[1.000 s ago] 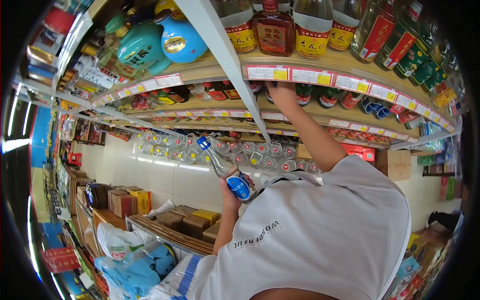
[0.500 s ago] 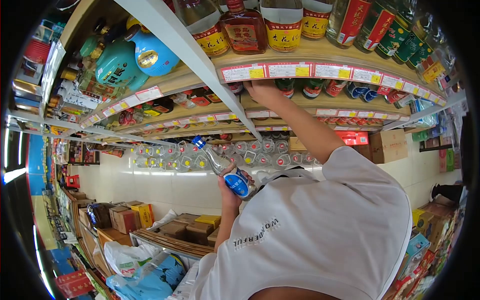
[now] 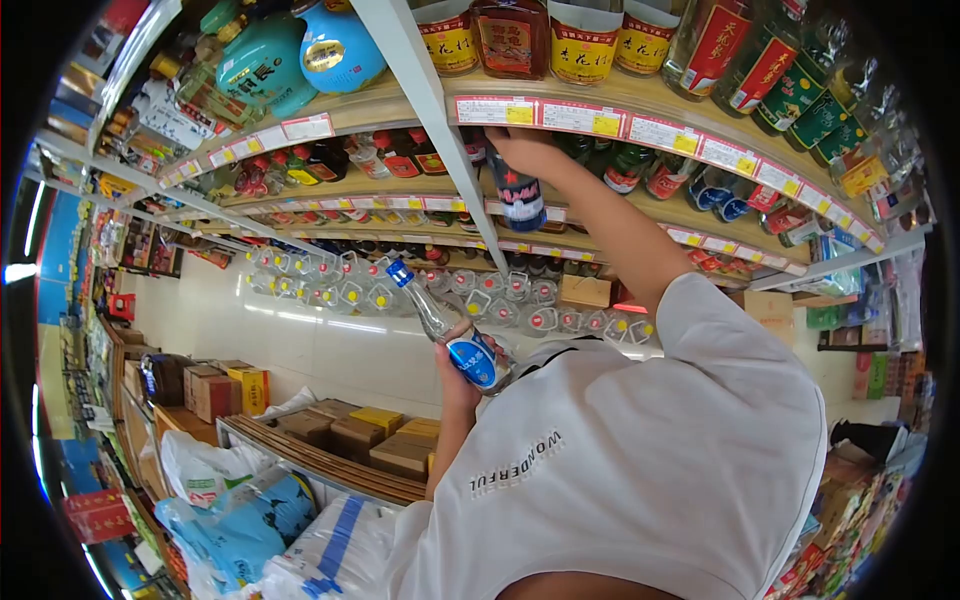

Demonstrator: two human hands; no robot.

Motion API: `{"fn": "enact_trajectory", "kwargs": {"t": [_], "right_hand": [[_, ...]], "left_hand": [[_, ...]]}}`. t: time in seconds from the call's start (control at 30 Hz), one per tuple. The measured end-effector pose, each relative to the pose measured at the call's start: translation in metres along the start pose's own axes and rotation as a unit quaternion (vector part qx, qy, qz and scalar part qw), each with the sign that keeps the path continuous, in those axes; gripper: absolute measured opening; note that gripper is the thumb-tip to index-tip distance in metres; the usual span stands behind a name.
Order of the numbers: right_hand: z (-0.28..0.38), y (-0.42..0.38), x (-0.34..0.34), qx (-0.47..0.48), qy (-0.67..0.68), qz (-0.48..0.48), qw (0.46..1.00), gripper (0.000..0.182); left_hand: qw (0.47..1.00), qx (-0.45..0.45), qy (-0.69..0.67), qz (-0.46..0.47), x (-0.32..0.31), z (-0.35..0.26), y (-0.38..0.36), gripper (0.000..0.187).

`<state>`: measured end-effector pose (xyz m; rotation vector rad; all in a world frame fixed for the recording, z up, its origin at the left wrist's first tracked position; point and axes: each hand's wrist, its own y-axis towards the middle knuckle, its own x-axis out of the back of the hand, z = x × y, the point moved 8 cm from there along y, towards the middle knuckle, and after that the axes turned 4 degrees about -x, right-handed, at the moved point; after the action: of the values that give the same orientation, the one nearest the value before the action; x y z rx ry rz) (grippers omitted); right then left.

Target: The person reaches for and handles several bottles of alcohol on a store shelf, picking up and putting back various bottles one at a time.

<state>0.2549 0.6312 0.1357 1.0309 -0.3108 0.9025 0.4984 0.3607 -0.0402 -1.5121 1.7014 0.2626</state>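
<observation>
My left hand (image 3: pixel 458 378) is wrapped round the lower part of a clear bottle (image 3: pixel 432 315) with a blue cap and a blue oval label. That bottle is tilted, its cap toward the upper left. At the second shelf my right hand (image 3: pixel 512 148) grips the top of a dark bottle (image 3: pixel 520 203) with a red star and a blue lower part; its base sticks out past the shelf edge, and the fingers are partly hidden under the shelf above. Green-capped and red-labelled bottles (image 3: pixel 628 168) stand to the right of it.
A white shelf post (image 3: pixel 436 125) runs just left of my right hand. Glass bottles (image 3: pixel 582 40) line the upper shelf above price tags. Large clear jugs (image 3: pixel 350 293) stand on the floor. Cardboard boxes (image 3: pixel 355 437) and plastic bags (image 3: pixel 240 520) are at the lower left.
My right hand has drawn the dark bottle out from the second shelf into view. My left hand still holds the clear bottle. The view has shifted slightly.
</observation>
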Motion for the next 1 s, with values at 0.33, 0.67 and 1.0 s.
{"fn": "enact_trajectory", "kwargs": {"t": [0.33,0.67,1.0], "right_hand": [[0.001,-0.188,0.029,-0.434,0.488,0.332,0.681,0.025],[0.000,-0.254,0.121,-0.463,0.522,0.334,0.634,0.036],[-0.037,-0.306,0.180,-0.517,0.541,0.287,0.598,0.034]], "left_hand": [[0.995,0.075,-0.043,0.057,-0.044,0.037,-0.029,0.078],[0.986,0.109,-0.021,0.122,-0.101,0.082,-0.076,0.078],[0.971,0.144,-0.042,0.185,-0.114,0.139,-0.084,0.071]]}}
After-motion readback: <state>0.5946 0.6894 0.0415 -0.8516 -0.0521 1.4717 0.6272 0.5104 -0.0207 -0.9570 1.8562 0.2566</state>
